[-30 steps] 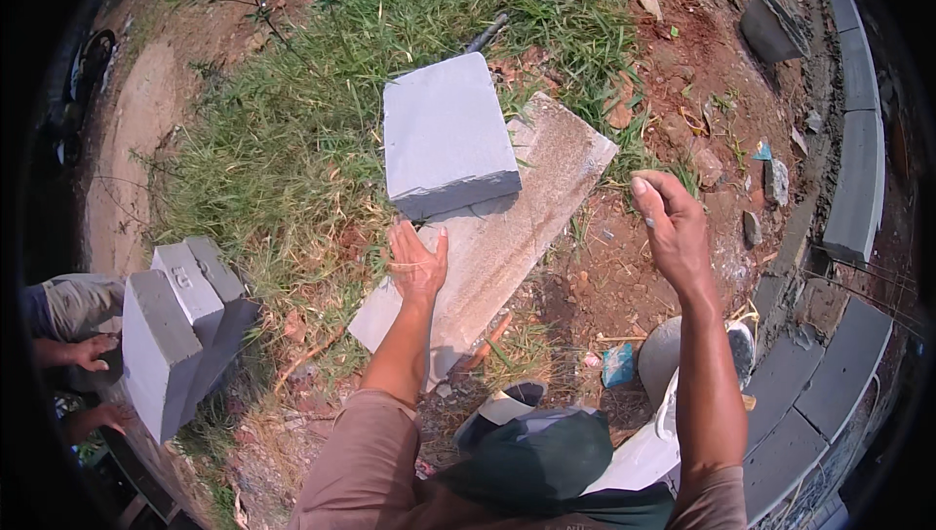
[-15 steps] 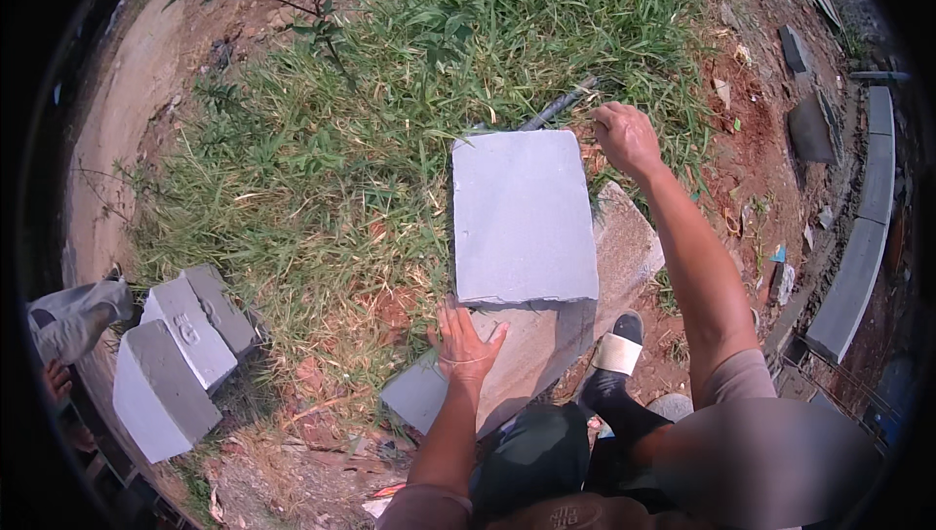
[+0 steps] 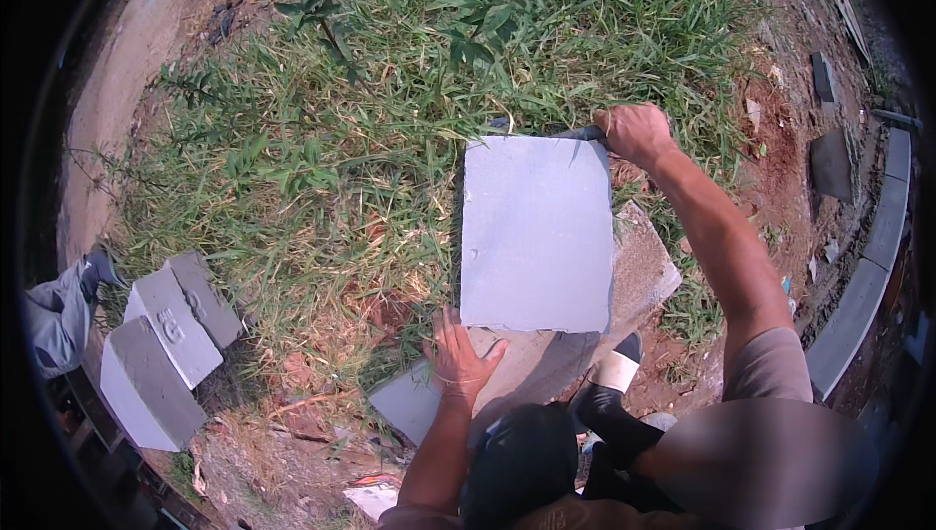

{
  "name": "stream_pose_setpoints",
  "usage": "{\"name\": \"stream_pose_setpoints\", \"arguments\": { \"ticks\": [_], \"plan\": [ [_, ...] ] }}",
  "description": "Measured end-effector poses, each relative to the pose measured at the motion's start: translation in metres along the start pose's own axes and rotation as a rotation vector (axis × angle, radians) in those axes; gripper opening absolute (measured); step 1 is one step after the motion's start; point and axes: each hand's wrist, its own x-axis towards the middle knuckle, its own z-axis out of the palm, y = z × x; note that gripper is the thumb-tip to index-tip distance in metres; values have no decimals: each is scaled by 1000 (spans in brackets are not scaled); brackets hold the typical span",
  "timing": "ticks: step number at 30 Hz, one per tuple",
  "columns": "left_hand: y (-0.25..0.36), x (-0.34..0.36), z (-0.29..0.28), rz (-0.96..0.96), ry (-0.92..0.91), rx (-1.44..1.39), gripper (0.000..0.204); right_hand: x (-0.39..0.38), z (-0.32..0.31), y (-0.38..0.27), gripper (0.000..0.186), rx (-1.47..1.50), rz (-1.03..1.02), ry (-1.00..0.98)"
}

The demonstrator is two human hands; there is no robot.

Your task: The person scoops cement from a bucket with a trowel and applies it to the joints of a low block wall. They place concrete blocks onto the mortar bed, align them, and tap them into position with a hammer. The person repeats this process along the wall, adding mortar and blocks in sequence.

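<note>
A pale grey concrete block (image 3: 536,233) with a flat top rests on a longer, brownish slab (image 3: 648,262) in the grass. My left hand (image 3: 460,359) is open with fingers apart, its fingertips at the block's near left corner. At the far right corner, my right hand (image 3: 636,130) is closed around the end of a dark tool handle (image 3: 575,132). The handle lies along the block's far edge. The rest of the tool is mostly hidden behind the block, so its kind does not show.
Several grey concrete blocks (image 3: 180,325) stand at the left, beside another person's grey trouser leg (image 3: 60,320). My sandalled foot (image 3: 616,374) is by the slab. A row of kerb stones (image 3: 863,296) curves along the right. A thin leafy plant (image 3: 327,18) rises at the far side.
My right hand has closed on the handle, which has swung from pointing away to lying along the block's far edge. My left hand remains near the same corner. The view has shifted slightly.
</note>
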Motion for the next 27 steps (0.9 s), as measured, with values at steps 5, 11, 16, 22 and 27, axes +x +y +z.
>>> {"name": "stream_pose_setpoints", "arguments": {
  "ticks": [5, 11, 16, 22, 27],
  "plan": [
    [1, 15, 0, 65, 57, 128, 103, -79, 18, 31, 12, 277, 513, 483],
    [31, 7, -1, -12, 84, 190, 93, -302, 7, 58, 22, 758, 1099, 1012],
    [39, -5, 4, 46, 148, 159, 93, -487, -2, 17, 29, 1153, 1213, 905],
    [1, 10, 25, 129, 281, 184, 95, -634, 53, -69, 21, 1005, 1425, 859],
    [-31, 39, 39, 409, 450, 259, 71, -713, 91, -160, 20, 923, 1399, 725]
  ]
}}
